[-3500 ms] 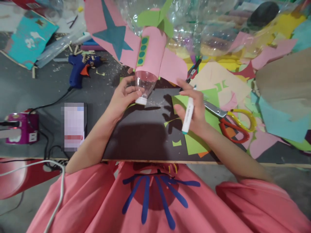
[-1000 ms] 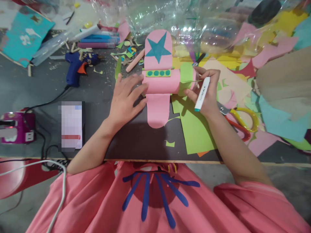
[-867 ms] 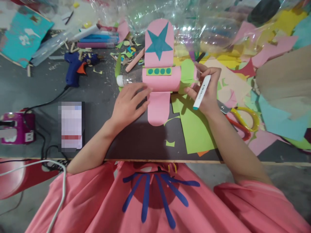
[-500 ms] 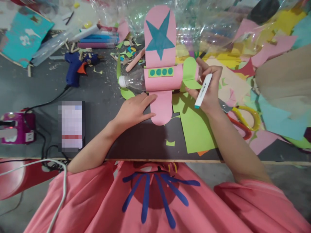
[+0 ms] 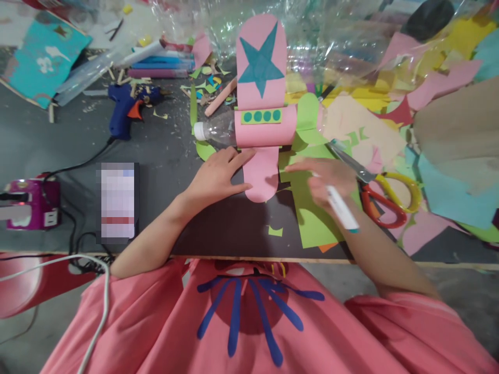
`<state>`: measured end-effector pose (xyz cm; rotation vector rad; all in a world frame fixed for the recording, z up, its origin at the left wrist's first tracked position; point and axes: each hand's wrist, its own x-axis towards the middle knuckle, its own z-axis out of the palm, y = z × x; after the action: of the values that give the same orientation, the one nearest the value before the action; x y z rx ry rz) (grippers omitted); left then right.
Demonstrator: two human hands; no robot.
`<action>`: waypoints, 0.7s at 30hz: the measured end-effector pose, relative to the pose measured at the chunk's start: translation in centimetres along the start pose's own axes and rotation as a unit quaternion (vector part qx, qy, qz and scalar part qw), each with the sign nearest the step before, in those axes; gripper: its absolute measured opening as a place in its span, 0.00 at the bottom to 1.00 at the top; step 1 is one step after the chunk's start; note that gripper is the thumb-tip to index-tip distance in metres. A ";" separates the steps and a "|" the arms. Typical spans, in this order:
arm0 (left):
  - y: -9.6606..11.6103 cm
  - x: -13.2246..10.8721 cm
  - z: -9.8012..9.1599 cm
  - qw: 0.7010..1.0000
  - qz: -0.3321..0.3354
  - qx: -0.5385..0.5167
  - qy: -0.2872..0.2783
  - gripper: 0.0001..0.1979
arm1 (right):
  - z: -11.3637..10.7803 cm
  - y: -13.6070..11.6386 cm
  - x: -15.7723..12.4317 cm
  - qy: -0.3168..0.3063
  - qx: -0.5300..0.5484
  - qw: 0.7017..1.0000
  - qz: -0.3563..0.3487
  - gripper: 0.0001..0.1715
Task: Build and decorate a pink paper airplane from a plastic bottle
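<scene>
A plastic bottle (image 5: 220, 129) with a white cap lies on its side, wrapped in pink paper (image 5: 265, 133). One pink paper wing (image 5: 260, 62) with a teal star points away from me; the other wing (image 5: 262, 176) points towards me. Folded green paper (image 5: 307, 111) forms a tail at the bottle's right end. My left hand (image 5: 216, 174) rests its spread thumb and forefinger on the near wing's left edge. Somewhat blurred, my right hand (image 5: 331, 182) holds a white marker (image 5: 342, 209) with a teal end, its forefinger pointing left over the green sheet (image 5: 315, 208).
Scissors (image 5: 384, 200) lie open right of my right hand. A blue glue gun (image 5: 123, 111), a phone (image 5: 118, 202) and a purple power block (image 5: 33, 205) with cables are at left. Paper scraps (image 5: 364, 122) cover the right side; clear plastic (image 5: 218, 31) lies at the back.
My right hand has left the bottle's tail end and moved towards me, over the green sheet, with the marker. The marker has swung round to the right. My left hand stays on the near wing.
</scene>
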<state>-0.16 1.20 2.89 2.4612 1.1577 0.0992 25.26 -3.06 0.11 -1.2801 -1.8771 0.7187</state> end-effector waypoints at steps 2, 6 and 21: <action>0.0 0.0 0.0 1.000 0.000 -0.007 -0.002 0.34 | 1.0 -0.5 0.9 -0.005 -0.032 0.995 -0.096 0.12; 0.0 0.0 -0.2 1.000 0.003 -0.021 -0.009 0.34 | 1.7 -1.2 2.2 0.010 -0.046 0.967 -0.249 0.11; 0.1 0.0 -0.7 0.999 0.015 0.005 -0.052 0.33 | 0.5 -1.6 1.5 -0.096 -0.043 0.986 -0.126 0.14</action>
<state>-0.32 1.39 3.59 2.4615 1.0814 -0.0255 23.68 -2.19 1.51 -1.0277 -2.1997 0.6499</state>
